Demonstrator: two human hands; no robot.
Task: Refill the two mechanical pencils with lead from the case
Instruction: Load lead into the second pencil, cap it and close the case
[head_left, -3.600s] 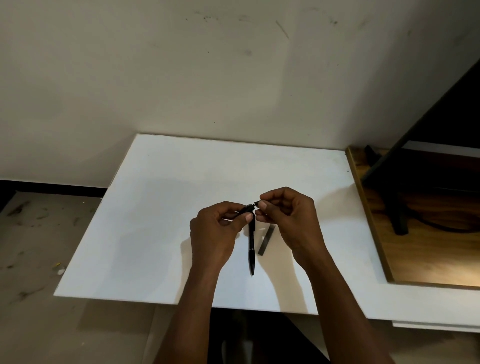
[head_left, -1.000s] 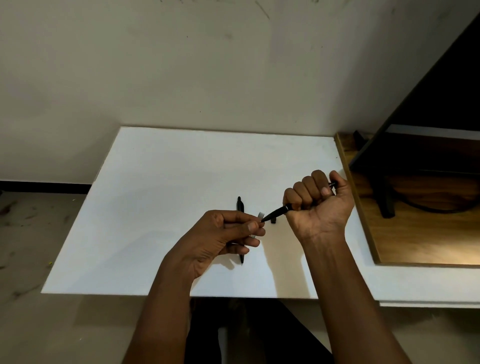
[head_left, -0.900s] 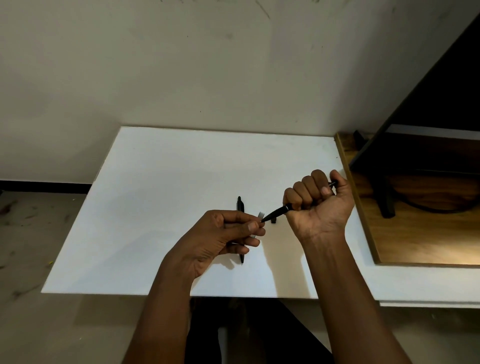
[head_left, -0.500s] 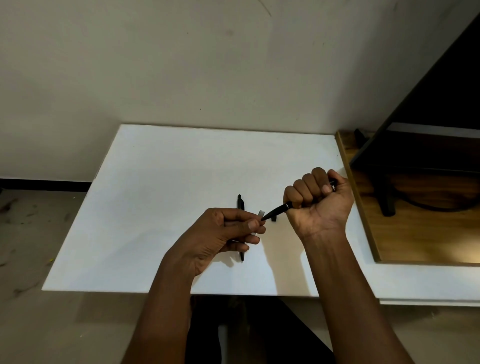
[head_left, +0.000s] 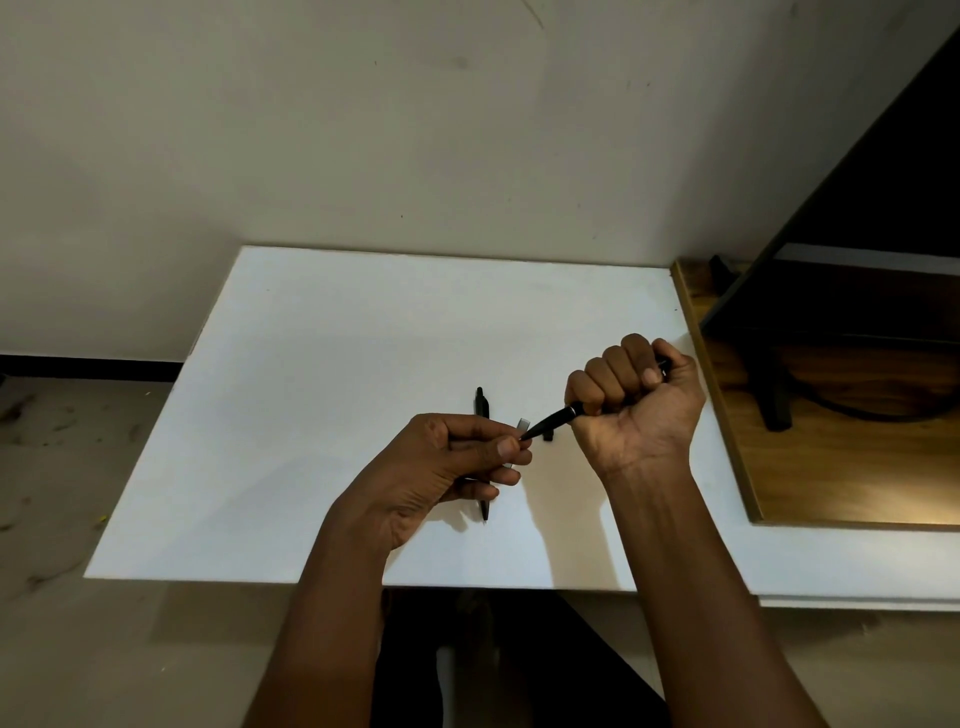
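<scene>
My right hand is closed in a fist around a black mechanical pencil, thumb over its back end, tip slanting down-left. The tip meets the fingertips of my left hand, which pinches the small grey lead case; most of the case is hidden by the fingers. The second black pencil lies lengthwise on the white table, its middle covered by my left hand. A small black piece lies on the table just below the held pencil.
A wooden board with a black stand and cable adjoins the table on the right. A dark slanted frame rises above it. The wall stands behind the table; the floor lies to the left.
Since 3.6 s ago the pencil has gone into my right fist and my left hand has taken the lead case off the table. Over the last second both hands stay nearly still.
</scene>
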